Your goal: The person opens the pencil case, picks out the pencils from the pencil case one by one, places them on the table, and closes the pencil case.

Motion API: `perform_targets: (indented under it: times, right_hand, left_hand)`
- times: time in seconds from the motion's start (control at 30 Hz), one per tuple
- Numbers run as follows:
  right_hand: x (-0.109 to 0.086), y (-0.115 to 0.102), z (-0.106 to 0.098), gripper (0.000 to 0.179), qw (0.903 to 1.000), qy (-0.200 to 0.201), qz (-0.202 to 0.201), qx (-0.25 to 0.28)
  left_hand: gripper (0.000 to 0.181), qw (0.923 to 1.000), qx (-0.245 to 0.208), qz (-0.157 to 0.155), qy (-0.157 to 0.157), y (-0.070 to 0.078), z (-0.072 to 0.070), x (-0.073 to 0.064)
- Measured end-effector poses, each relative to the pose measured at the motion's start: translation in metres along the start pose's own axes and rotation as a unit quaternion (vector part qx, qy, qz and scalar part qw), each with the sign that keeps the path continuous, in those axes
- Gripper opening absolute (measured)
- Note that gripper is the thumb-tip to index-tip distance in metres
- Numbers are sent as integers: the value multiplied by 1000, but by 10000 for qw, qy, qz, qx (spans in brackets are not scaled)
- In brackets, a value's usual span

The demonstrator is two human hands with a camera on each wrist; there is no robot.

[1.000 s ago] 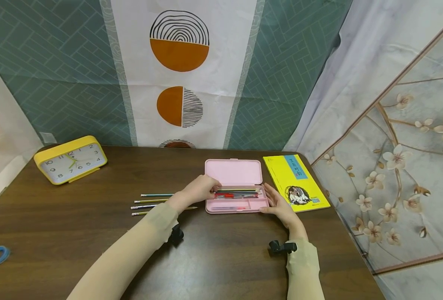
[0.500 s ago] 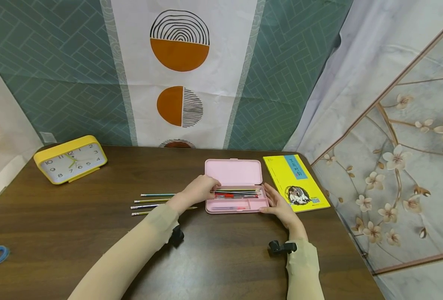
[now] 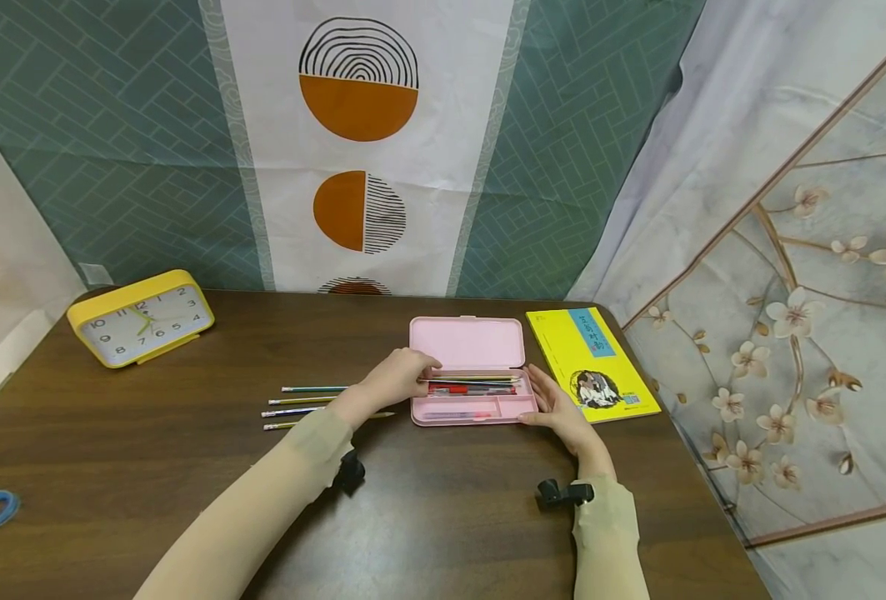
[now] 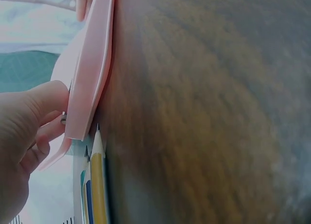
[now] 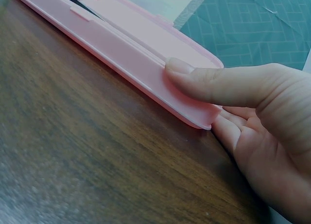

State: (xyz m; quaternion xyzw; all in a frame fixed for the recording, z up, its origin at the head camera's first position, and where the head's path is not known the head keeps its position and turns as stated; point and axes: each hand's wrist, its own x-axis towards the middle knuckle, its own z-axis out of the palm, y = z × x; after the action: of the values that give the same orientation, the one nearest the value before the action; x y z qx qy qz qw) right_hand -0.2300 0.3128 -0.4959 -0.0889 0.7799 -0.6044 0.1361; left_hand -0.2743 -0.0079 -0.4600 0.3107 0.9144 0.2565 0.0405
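Pencil sits pinched in left hand while right hand grips pink case

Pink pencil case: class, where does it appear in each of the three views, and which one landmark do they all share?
Head: the pink pencil case lies open, just right of and below centre.
Left wrist: upper left, rising steeply to the top edge, beside the left hand.
Right wrist: slanting from the top left to right of centre, its end gripped by the right hand.
Shared landmark: the brown wooden table.
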Motion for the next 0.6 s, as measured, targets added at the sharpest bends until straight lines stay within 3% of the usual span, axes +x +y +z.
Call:
perform_targets:
  times: [0.6]
  right_hand:
    - [0,-1,0,97,9998,38,181,22]
  left_hand:
    - [30,9999,-104,-86,4,-2,0,-2]
